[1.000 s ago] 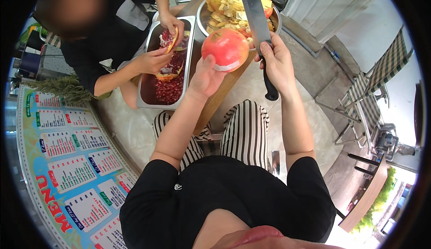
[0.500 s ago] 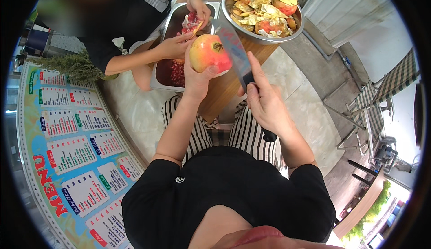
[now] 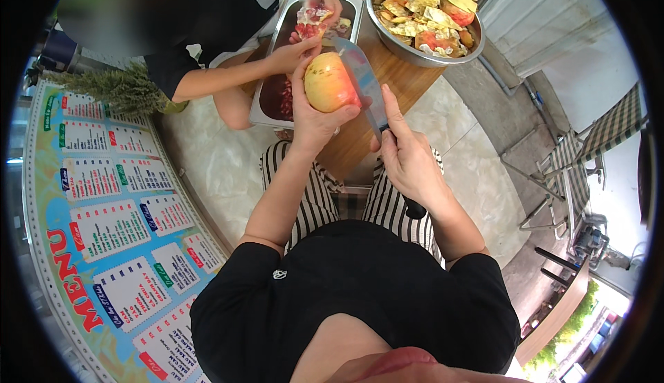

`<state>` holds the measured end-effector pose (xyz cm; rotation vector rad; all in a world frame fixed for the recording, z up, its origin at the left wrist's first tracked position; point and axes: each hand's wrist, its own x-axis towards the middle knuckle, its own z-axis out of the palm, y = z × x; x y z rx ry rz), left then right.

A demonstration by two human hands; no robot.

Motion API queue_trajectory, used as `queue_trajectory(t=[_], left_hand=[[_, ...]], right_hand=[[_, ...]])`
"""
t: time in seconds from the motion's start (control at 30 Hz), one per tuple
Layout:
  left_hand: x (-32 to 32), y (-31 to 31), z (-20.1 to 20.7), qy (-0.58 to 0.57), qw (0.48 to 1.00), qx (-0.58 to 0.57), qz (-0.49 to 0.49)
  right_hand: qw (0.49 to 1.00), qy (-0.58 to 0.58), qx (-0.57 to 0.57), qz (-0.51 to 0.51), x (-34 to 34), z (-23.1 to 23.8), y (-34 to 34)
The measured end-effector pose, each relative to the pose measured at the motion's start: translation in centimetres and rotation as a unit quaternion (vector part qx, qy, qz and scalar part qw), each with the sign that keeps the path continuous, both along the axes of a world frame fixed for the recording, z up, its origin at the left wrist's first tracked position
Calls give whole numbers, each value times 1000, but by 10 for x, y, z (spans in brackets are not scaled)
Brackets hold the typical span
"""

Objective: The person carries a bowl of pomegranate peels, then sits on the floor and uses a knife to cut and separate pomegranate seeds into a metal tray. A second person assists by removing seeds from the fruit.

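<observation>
My left hand (image 3: 317, 117) holds up a whole yellow and red pomegranate (image 3: 328, 82), its fingers and thumb curled round the lower part. Against the fruit's right side lies the broad blade of a knife (image 3: 362, 72). My right hand (image 3: 413, 158) grips the knife's black handle, with the index finger stretched along the blade's back. Just beyond, a co-worker's hands (image 3: 294, 57) hold an opened piece of pomegranate (image 3: 312, 22) over a steel tray (image 3: 261, 110). Red seeds lie inside that tray.
A steel bowl (image 3: 415, 57) heaped with peels and pomegranate pieces stands at the far right of the wooden table (image 3: 353, 141). A printed menu board (image 3: 131, 196) spans the left, beside a green plant (image 3: 121, 92). Checked folding chairs (image 3: 570, 162) stand at the right.
The pomegranate has turned in my left hand, so its stem end no longer shows. The knife blade now stands closer along its right side. The whole view has shifted slightly.
</observation>
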<state>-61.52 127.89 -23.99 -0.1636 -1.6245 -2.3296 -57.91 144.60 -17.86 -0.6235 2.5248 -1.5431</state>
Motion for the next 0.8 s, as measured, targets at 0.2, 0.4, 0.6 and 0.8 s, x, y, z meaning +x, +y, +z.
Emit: queue_trajectory(t=[0.2,0.4,0.6,0.8], left_hand=[[5,2,-4,-4,995,-97,-6],[-2,-1,3,14,993,-116,18],[-3,3,8,5,983,-184,12],[-6,6,5,33,992,-123,-9]], right_hand=[[998,47,17,-39,-21,0,-13],[998,38,24,-39,-17,0,-16],[998,40,-1,-48,-25,-1,-8],[997,59,5,-48,-19,-1,-7]])
